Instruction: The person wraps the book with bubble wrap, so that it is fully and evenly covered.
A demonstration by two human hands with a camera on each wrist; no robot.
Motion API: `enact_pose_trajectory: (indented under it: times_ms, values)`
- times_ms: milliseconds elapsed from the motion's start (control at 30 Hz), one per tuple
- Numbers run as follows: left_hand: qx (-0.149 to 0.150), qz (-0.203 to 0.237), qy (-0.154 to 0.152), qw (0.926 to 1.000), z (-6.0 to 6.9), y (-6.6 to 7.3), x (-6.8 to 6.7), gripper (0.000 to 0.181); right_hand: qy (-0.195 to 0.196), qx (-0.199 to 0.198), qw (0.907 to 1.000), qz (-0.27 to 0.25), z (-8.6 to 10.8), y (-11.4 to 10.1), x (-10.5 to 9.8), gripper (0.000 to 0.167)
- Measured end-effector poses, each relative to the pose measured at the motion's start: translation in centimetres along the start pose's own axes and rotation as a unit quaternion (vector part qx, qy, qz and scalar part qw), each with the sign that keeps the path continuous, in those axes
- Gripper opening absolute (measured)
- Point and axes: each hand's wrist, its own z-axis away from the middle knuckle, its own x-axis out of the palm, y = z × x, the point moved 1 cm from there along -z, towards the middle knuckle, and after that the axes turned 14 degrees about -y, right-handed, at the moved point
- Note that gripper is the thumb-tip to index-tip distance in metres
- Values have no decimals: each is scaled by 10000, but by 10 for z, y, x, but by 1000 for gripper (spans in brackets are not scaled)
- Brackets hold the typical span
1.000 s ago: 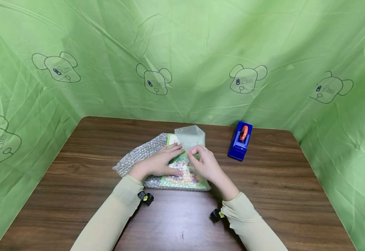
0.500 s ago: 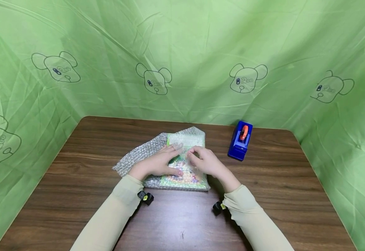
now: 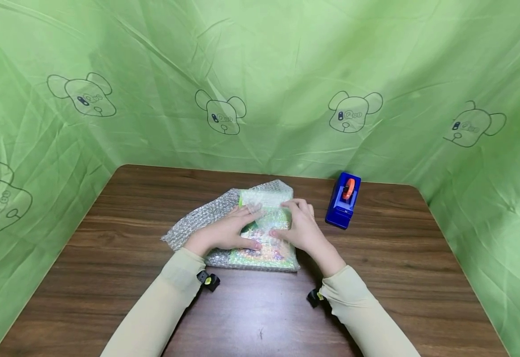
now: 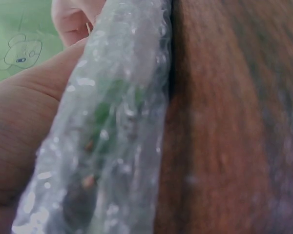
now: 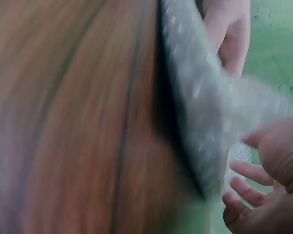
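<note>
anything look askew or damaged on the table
Mildly askew: the clear, silvery plastic bubble wrap juts out slantwise past the left side of the flat, green-edged, colourfully printed item, so the wrapping looks lopsided. No spill or damage stands out.

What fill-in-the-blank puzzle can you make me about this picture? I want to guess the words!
1. The colourful package is covered in clear ____ wrap, full of little air bumps.
2. The main body of the tape dispenser is ____.
3. Of the left hand and the right hand, the ____ one is nearer the tape dispenser.
4. The cloth behind the brown table is mostly ____.

Missing words: bubble; blue; right; green
</note>
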Motion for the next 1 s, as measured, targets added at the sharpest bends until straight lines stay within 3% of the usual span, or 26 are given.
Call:
enact_pose_trajectory:
  times_ms: [100,200,367,600,1000]
  values:
    - [7,18,-15,10000,0,1,-1,105,-244,-69,9997,-12,-3,11,-3,113]
    - [24,41,-18,10000,-1,1,-1,105,-625,-198,9978,-36,-7,21,-6,123]
    - [21,83,-9,10000,-2,0,1,105,-916,-432,9946,241,-13,29,-12,124]
    - [-1,140,-17,9999,-1,0,1,105,-1111,-871,9879,648,-16,31,-16,109]
    - [208,251,-30,9995,-1,-2,-2,105,-1537,-621,9795,1142,-14,26,-19,119]
